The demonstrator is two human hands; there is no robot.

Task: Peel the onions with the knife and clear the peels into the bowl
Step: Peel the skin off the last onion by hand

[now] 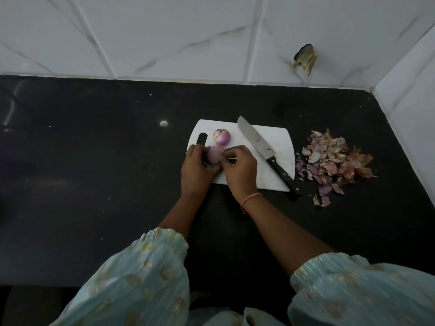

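Seemed midway: red onion (215, 155) gripped in left hand (196, 167), skin pinched by right hand (240, 167); second onion (222, 136) waiting mid-frame, knife (263, 149) idle, peel heap (334, 164) at right uncleared, no bowl seen

A home kitchen; black counter (94, 161), tiled wall (164, 36), cutting board (277, 137)

A black stone countertop (94, 184) runs into a corner formed by white marble-look tiled walls (164, 36), with a side wall (409, 109) at right. A ragged dark hole (305, 58) breaks one back tile. The light is dim.
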